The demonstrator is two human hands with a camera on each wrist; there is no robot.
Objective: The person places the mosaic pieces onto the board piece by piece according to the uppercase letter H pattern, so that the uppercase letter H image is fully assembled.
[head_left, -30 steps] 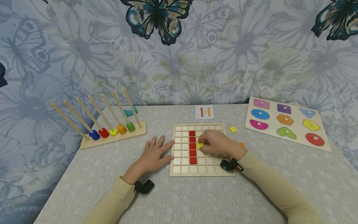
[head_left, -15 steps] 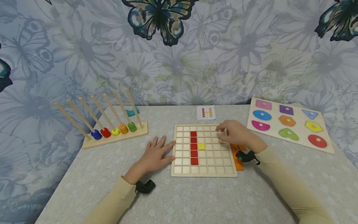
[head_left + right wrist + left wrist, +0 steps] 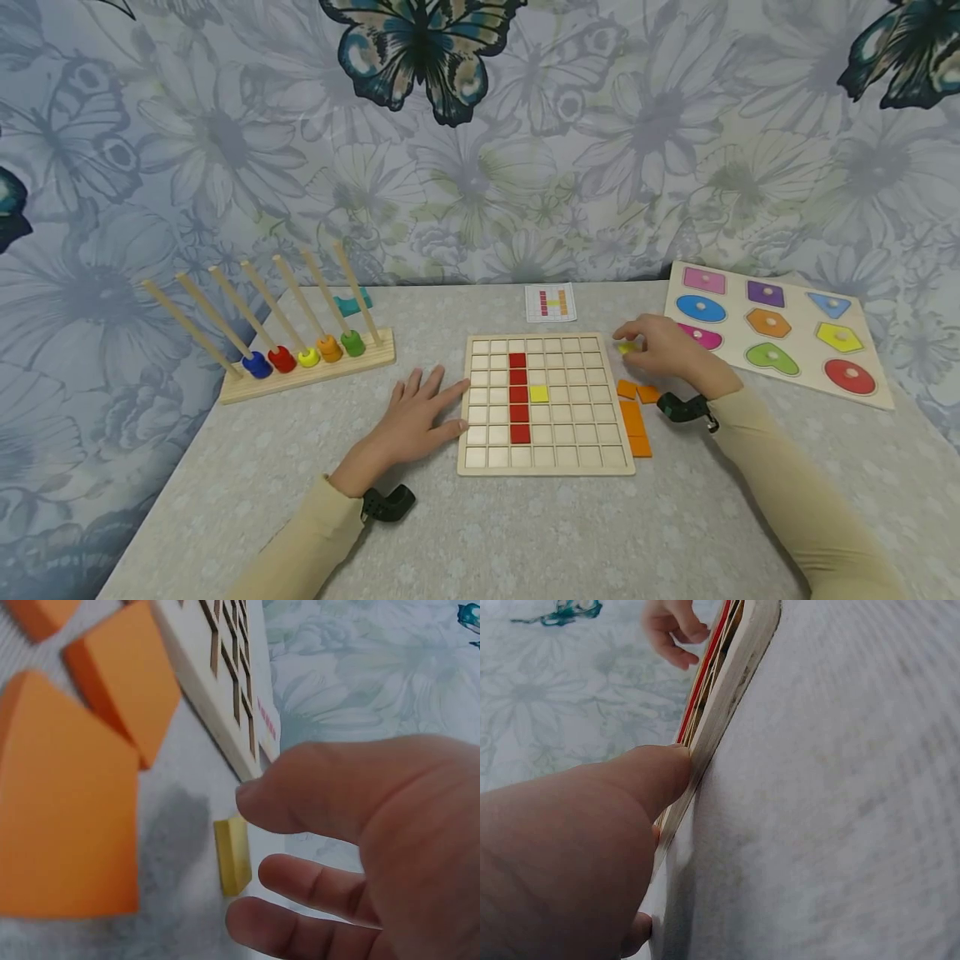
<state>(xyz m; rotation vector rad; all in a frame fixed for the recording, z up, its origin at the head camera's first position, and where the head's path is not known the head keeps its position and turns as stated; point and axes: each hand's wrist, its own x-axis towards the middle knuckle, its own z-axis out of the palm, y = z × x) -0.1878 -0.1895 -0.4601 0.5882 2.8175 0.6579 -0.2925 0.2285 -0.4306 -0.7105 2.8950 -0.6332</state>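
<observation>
A wooden grid board (image 3: pixel 555 458) lies on the table with a column of red tiles (image 3: pixel 518 396) and one yellow tile (image 3: pixel 538 393) in its cells. My left hand (image 3: pixel 408 421) lies spread at the board's left side; in the left wrist view its thumb (image 3: pixel 660 776) rests against the board's edge. Beyond the board's upper right corner, my right hand (image 3: pixel 663 348) reaches over a loose yellow tile (image 3: pixel 233 856). In the right wrist view the thumb and fingers stand around this tile, with gaps showing beside it.
Several orange tiles (image 3: pixel 635 425) lie along the board's right side. A small pattern card (image 3: pixel 551 302) is behind the board. At left stands a peg rack (image 3: pixel 315 367) with coloured beads and a teal piece (image 3: pixel 352 302) behind; at right lies a shape puzzle (image 3: pixel 802 333).
My right hand has let go of the yellow tile, now in a cell beside the red column, and moved right to the loose yellow tile. The left hand stays at the board's edge.
</observation>
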